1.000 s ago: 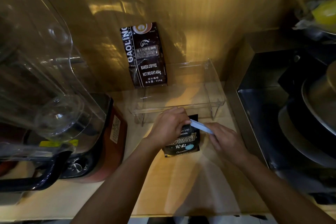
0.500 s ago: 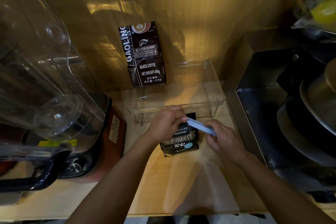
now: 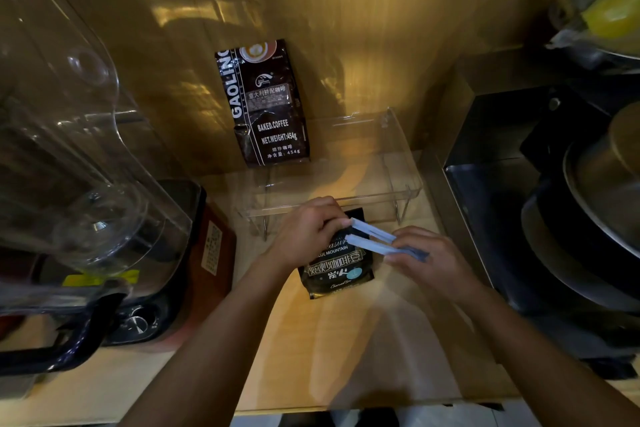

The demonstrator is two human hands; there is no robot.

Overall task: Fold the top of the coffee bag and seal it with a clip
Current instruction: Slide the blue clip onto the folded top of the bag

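Two hands work at the middle of the counter (image 3: 311, 350). Between them stands one small black coffee bag (image 3: 337, 269), its top hidden under the left hand (image 3: 306, 232). That hand's fingers are curled closed over the bag's top edge, and their tips meet the near ends of one pale blue clip (image 3: 372, 239). The clip's two arms are spread apart in a narrow V that opens toward 9 o'clock, lying across the bag's top. The right hand (image 3: 426, 262), at 3 o'clock from the bag, pinches the clip's joined end between thumb and fingers.

A second, larger coffee bag (image 3: 265, 104) leans upright against the wall at 12 o'clock, well apart from the hands. One clear acrylic rack (image 3: 346, 184) stands between the two bags. One blender (image 3: 79, 184) fills the 9 o'clock side. Stacked pans (image 3: 588, 218) sit at 3 o'clock; their count I cannot tell.
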